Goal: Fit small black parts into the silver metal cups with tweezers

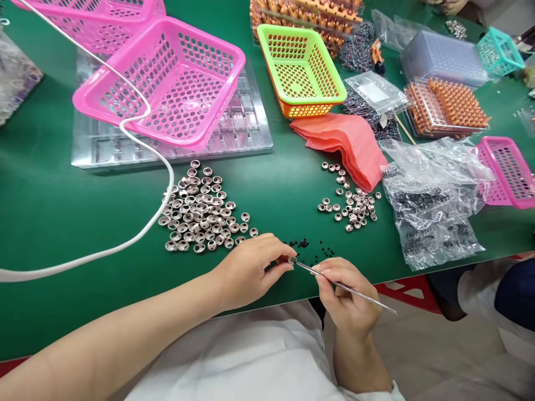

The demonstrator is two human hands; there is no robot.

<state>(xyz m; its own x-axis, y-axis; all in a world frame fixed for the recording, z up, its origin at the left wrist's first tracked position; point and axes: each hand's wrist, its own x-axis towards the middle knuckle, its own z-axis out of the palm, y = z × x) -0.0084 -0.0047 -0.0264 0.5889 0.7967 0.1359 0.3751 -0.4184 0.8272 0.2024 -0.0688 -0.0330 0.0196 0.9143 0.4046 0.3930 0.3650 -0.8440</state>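
Note:
Between thumb and fingertips, my left hand [251, 267] pinches a small silvery metal ring [292, 260], mostly covered by the fingers. My right hand [349, 292] grips a thin metal rod-like tool [368, 299], its tip touching or very close to that ring. Tiny black parts [303, 243] lie scattered on the green table just beyond the fingertips. A large pile of metal rings [200, 214] is spread out past my left hand. Farther off on the right sits a smaller group of the same rings [357, 209].
A pink basket [217, 106] stands on a clear moulded tray [251, 122], with a white cable [146, 146] crossing in front. Behind are a green basket [334, 83] and a red cloth [355, 139]. Plastic bags [434, 211] lie right. Another person's hand [453, 5] shows at the far edge.

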